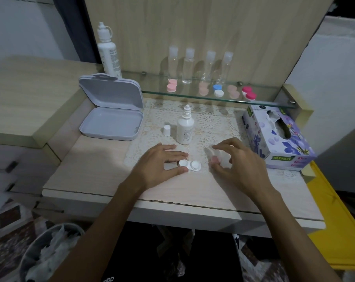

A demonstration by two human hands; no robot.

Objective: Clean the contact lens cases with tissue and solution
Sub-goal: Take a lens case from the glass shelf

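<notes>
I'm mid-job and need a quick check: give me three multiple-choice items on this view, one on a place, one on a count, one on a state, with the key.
1. Where does the loose white bottle cap stand?
A. On the glass shelf
B. On the lace mat, left of the small white solution bottle
C. Inside the grey case

2. How many clear plastic bottles with white caps stand in a row at the back?
A. Two
B. Four
C. Six

3. What state is the grey hinged plastic case in?
A. Open, lid upright
B. Closed flat
C. Upside down

Key:
1 B, the cap sits on the mat beside the uncapped bottle.
2 B, four bottles stand in the row behind the small lens cases.
3 A, its lid stands up behind the shallow tray.
</notes>
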